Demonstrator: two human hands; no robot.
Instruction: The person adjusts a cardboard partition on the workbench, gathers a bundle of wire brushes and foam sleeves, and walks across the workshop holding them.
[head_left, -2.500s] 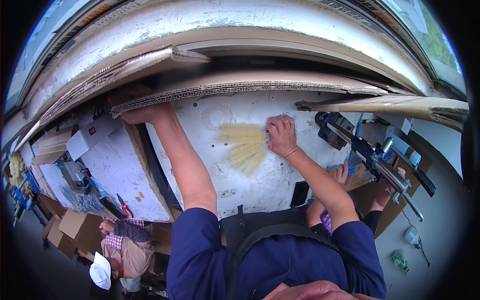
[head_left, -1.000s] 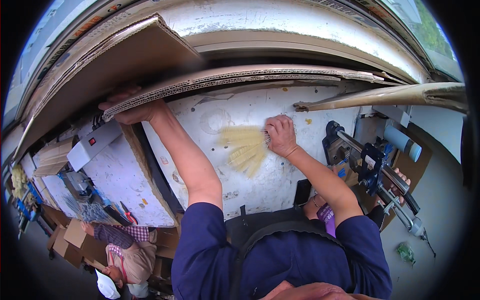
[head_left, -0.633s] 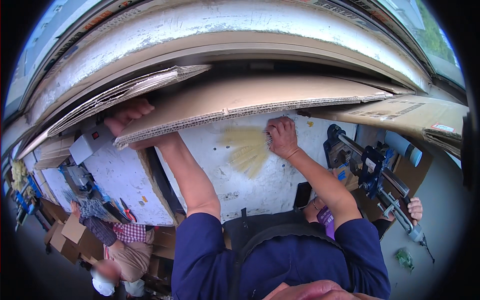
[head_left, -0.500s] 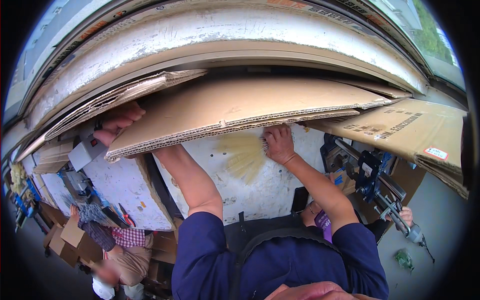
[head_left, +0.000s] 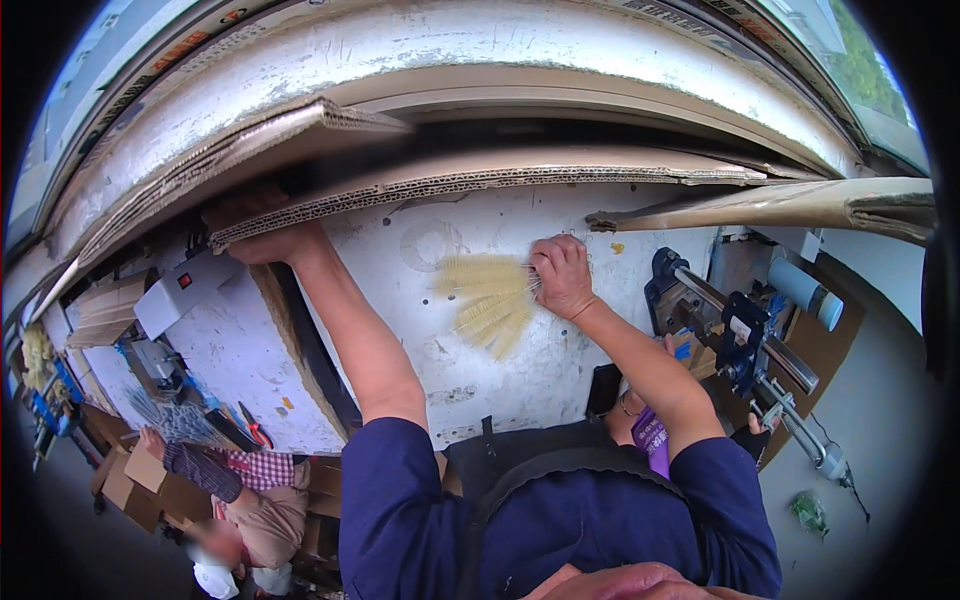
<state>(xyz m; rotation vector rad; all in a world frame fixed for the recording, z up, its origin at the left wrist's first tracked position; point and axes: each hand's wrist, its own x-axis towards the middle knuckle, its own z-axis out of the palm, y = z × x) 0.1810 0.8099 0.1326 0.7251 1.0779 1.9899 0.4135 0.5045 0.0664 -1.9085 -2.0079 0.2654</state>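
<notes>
My left hand is closed on the left end of a folded brown cardboard sheet, its fingers shadowed and partly hidden behind the corrugated edge. The sheet stretches across the far side of a worn white worktable. Below it, my right hand pinches the thin wire stems of several brushes with pale yellow bristles. The bristle heads fan out to the left over the tabletop. Fingers hide the far ends of the stems.
Another folded cardboard piece juts in at the right, and stacked cardboard leans at the far left. A clamp-like metal machine stands right. A grey box with a red switch sits left. A co-worker works at lower left; another person's hand shows right.
My left hand has tipped the cardboard sheet up and away, so its edge faces me and more tabletop shows. The right cardboard piece has tilted too. My right hand stays nearly in place.
</notes>
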